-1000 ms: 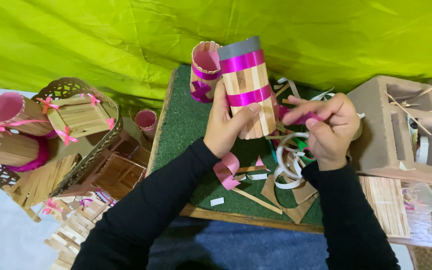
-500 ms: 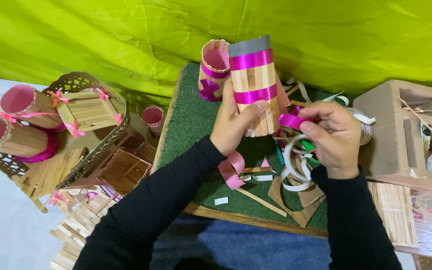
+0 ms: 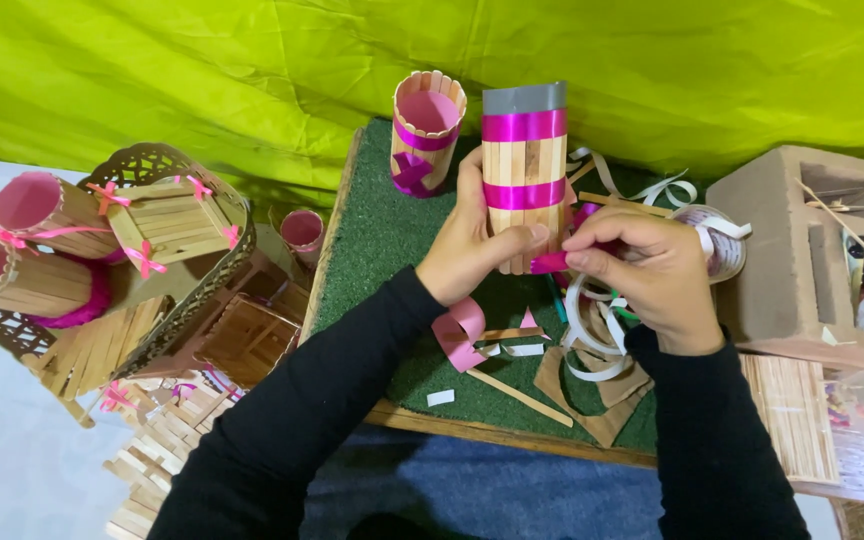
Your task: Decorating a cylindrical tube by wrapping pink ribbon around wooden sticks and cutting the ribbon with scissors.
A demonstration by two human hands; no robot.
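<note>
Left hand (image 3: 472,250) grips an upright stick-clad cylinder (image 3: 524,170) (two magenta bands, grey top) above the green mat (image 3: 372,250). Right hand (image 3: 652,270) pinches a magenta ribbon end (image 3: 550,262) between thumb and forefinger against the cylinder's lower edge. A second, pink-lined cylinder (image 3: 427,130) stands just behind

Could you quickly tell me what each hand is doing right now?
Left hand: closed around the stick cylinder.
Right hand: pinching the pink ribbon at the cylinder's base.
</note>
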